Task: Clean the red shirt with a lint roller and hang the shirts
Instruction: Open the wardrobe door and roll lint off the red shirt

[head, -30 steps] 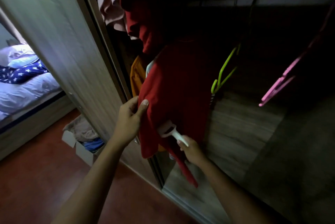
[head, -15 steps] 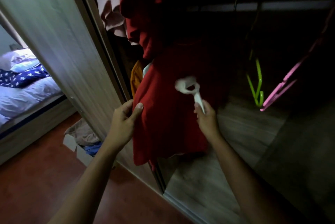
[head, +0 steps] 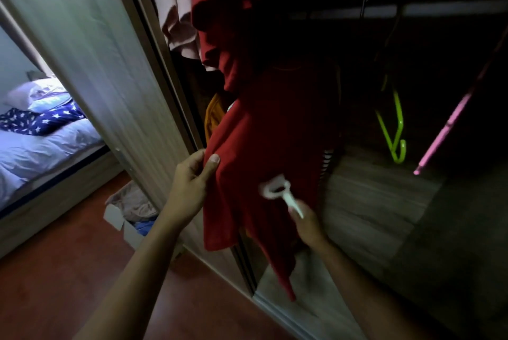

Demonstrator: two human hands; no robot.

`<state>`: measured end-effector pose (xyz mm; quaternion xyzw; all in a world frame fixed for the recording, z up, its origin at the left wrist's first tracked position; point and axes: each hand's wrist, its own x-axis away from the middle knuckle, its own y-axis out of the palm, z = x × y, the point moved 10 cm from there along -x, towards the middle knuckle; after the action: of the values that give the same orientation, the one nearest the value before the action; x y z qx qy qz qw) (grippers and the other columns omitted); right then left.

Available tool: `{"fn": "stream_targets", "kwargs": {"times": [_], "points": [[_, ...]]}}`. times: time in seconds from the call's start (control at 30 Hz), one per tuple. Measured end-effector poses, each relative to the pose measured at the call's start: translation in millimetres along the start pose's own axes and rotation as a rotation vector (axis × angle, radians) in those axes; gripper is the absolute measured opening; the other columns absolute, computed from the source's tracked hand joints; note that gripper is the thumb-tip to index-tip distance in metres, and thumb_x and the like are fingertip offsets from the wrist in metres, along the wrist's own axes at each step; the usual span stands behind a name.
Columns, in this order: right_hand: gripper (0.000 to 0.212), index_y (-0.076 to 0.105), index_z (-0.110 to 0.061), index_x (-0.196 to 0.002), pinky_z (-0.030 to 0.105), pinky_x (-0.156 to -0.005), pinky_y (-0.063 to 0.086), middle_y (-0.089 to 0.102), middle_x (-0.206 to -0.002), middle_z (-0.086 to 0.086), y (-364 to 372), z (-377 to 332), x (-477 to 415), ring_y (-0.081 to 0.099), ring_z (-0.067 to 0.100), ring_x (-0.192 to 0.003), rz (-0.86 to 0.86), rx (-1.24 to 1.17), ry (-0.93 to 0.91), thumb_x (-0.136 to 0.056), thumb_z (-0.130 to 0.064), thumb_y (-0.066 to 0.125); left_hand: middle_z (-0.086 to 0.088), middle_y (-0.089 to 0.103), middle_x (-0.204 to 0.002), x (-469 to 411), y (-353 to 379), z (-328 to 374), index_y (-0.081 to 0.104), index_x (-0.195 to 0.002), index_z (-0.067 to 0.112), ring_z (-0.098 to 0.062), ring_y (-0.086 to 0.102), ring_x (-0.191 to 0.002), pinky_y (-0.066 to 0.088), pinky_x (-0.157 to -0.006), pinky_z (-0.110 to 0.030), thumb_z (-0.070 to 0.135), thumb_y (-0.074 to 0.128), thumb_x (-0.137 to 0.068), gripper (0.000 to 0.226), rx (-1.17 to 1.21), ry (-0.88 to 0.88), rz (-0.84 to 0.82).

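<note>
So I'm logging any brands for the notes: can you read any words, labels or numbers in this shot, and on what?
None can be read.
Red shirt: no print or tag shows.
Lint roller: blurred, no label shows.
Box on the floor: no lettering shows.
Star-print bedding: stars only, no words.

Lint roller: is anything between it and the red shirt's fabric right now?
Nothing visible. The lint roller, held by the right hand, lies directly on the red shirt, whose edge the left hand pinches.
</note>
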<state>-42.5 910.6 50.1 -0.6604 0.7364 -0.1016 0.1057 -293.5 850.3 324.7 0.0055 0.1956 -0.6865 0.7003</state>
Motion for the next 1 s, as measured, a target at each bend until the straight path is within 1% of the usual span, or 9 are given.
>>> {"fn": "stream_targets", "kwargs": {"times": [0.07, 0.23, 0.37, 0.43, 0.5, 0.63, 0.73, 0.83, 1.0], "points": [[0.017, 0.063, -0.011, -0.113, 0.029, -0.082, 0.044, 0.067, -0.103, 0.009, 24.5, 48.8, 20.0, 0.064, 0.026, -0.097, -0.132, 0.076, 0.085, -0.099, -0.018, 0.058, -0.013, 0.074, -0.107, -0.1, 0.2, -0.4, 0.067, -0.116, 0.010, -0.031, 0.073, -0.098, 0.061, -0.084, -0.044, 0.025, 0.048, -0.105, 0.027, -0.009, -0.007, -0.001], [0.031, 0.057, -0.018, -0.129, 0.026, -0.088, 0.043, 0.064, -0.117, 0.000, 45.5, 76.1, 49.1, 0.061, 0.015, -0.108, -0.274, 0.134, 0.149, -0.101, -0.031, 0.053, -0.010, 0.074, -0.104, 1.5, 3.1, 1.6, 0.067, -0.114, 0.010, -0.027, 0.073, -0.095, 0.061, -0.080, -0.040, 0.026, 0.047, -0.105, 0.027, -0.035, -0.013, -0.002], [0.016, 0.061, -0.023, -0.111, 0.025, -0.072, 0.041, 0.062, -0.094, -0.004, 20.4, 19.2, 21.5, 0.059, 0.011, -0.084, -0.132, 0.029, 0.069, -0.101, -0.033, 0.053, -0.019, 0.072, -0.104, 2.4, 5.1, 1.6, 0.067, -0.114, 0.004, -0.037, 0.070, -0.097, 0.058, -0.082, -0.051, 0.024, 0.049, -0.104, 0.028, -0.036, 0.005, 0.011], [0.015, 0.057, -0.033, -0.093, 0.025, -0.059, 0.037, 0.056, -0.078, -0.007, -1.5, -14.3, -1.9, 0.051, 0.009, -0.064, -0.038, -0.031, 0.022, -0.094, -0.048, 0.052, -0.021, 0.072, -0.103, 3.2, 4.0, -0.3, 0.067, -0.113, 0.004, -0.040, 0.069, -0.095, 0.057, -0.082, -0.058, 0.025, 0.049, -0.104, 0.029, -0.043, 0.003, 0.015], [0.024, 0.055, -0.033, -0.096, 0.024, -0.053, 0.037, 0.054, -0.077, -0.007, -28.3, -46.8, -24.3, 0.049, 0.008, -0.060, 0.059, -0.077, -0.012, -0.089, -0.055, 0.050, -0.019, 0.072, -0.102, 3.7, 3.3, -1.2, 0.067, -0.112, 0.007, -0.039, 0.070, -0.094, 0.056, -0.082, -0.060, 0.026, 0.049, -0.104, 0.027, -0.043, -0.001, 0.010], [0.008, 0.055, -0.021, -0.106, 0.022, -0.039, 0.036, 0.050, -0.072, -0.001, -84.0, -123.1, -55.8, 0.045, 0.007, -0.051, 0.218, -0.230, -0.111, -0.103, -0.025, 0.047, -0.015, 0.071, -0.102, 4.5, 3.9, 0.4, 0.067, -0.109, 0.010, -0.034, 0.069, -0.095, 0.057, -0.086, -0.059, 0.035, 0.049, -0.099, 0.032, -0.028, -0.013, 0.012], [0.016, 0.054, -0.017, -0.110, 0.021, -0.039, 0.037, 0.050, -0.073, -0.002, -115.8, -153.3, -71.0, 0.045, 0.005, -0.051, 0.334, -0.326, -0.109, -0.104, -0.028, 0.045, -0.010, 0.072, -0.098, 3.3, 2.2, 0.5, 0.067, -0.106, 0.015, -0.030, 0.070, -0.091, 0.057, -0.082, -0.054, 0.033, 0.049, -0.099, 0.027, -0.029, -0.015, 0.022], [0.021, 0.053, -0.021, -0.115, 0.021, -0.043, 0.041, 0.053, -0.078, -0.001, -123.8, -154.0, -82.1, 0.049, 0.006, -0.057, 0.353, -0.331, -0.084, -0.104, -0.036, 0.043, -0.007, 0.073, -0.095, 0.4, -1.6, -2.4, 0.068, -0.104, 0.017, -0.024, 0.072, -0.087, 0.057, -0.079, -0.049, 0.026, 0.048, -0.104, 0.022, -0.050, -0.012, 0.032], [0.018, 0.053, -0.018, -0.117, 0.017, -0.034, 0.034, 0.049, -0.070, 0.001, -85.9, -81.8, -93.4, 0.043, 0.012, -0.050, 0.281, -0.279, 0.062, -0.105, -0.028, 0.046, -0.013, 0.073, -0.102, -2.0, -4.8, -7.4, 0.069, -0.105, 0.020, -0.034, 0.070, -0.097, 0.057, -0.085, -0.052, 0.023, 0.049, -0.105, 0.020, -0.065, -0.010, 0.049]]}}
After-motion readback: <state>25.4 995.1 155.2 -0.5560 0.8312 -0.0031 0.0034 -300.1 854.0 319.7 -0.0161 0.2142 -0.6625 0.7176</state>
